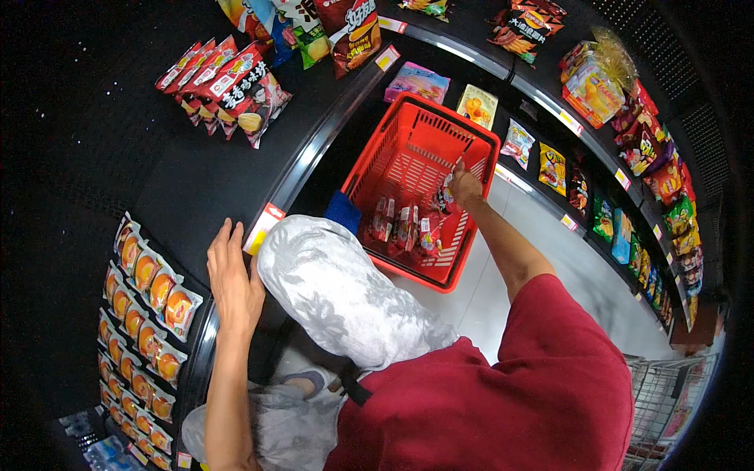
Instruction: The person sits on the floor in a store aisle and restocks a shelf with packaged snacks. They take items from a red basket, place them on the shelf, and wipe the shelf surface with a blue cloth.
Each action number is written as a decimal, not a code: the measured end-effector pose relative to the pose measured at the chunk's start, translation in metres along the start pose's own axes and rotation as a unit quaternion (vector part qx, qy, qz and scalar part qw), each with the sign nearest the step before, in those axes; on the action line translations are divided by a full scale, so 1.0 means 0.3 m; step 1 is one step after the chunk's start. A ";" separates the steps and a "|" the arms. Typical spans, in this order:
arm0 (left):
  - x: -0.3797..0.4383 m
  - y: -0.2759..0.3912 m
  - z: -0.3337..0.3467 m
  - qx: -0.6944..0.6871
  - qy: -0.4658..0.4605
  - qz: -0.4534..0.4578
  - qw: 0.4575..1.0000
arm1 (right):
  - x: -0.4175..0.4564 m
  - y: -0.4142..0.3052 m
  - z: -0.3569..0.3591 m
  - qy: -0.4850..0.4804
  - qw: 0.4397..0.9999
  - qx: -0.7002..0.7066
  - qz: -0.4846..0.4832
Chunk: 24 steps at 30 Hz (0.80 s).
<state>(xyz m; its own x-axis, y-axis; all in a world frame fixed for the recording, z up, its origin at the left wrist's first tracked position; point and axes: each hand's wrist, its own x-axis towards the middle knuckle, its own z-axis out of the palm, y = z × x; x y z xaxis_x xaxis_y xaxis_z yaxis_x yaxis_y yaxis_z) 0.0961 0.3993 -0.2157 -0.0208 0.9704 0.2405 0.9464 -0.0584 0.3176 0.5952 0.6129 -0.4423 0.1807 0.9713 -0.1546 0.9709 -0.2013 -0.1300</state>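
Note:
My right hand reaches into a red plastic shopping basket and grips a dark-red snack bag; the fingers are partly hidden. Several red snack bags stand in a row on the basket floor, close to that hand. My left hand holds nothing and leans on the front edge of a black shelf, its fingers beside a price tag. Farther back on this shelf, several red potato chip bags stand upright, one behind another.
Rows of clear-wrapped orange-coloured snacks fill the shelf at the left. Tiered shelves with a yellow snack bag, a pink box and a pale yellow box curve along the right. A wire cart stands at lower right.

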 end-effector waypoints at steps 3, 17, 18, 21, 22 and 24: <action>0.046 0.005 0.024 0.006 0.001 0.014 1.000 | 0.017 0.027 0.049 -0.034 0.998 0.029 0.036; 0.152 -0.025 0.073 0.124 -0.021 0.009 0.992 | -0.008 -0.043 0.000 -0.086 0.986 -0.141 -0.024; 0.159 -0.021 0.067 0.129 -0.024 0.011 0.991 | -0.006 -0.035 0.007 -0.076 0.987 -0.140 -0.022; 0.170 -0.033 0.069 0.149 -0.024 0.022 0.988 | 0.006 -0.018 0.036 -0.061 0.987 -0.148 -0.036; 0.173 -0.042 0.071 0.157 -0.021 0.027 0.987 | 0.000 0.010 0.036 -0.069 0.986 -0.144 -0.043; 0.174 -0.064 0.080 0.175 -0.014 0.039 0.984 | -0.007 -0.033 0.015 -0.079 0.984 -0.150 -0.051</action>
<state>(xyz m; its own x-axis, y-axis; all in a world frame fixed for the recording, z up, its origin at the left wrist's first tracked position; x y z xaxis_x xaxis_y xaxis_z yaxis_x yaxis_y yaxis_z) 0.0845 0.4567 -0.2313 0.0599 0.9728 0.2239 0.9979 -0.0529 -0.0368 0.5844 0.6124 -0.4451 0.0758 0.9483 -0.3083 0.9898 -0.0342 0.1381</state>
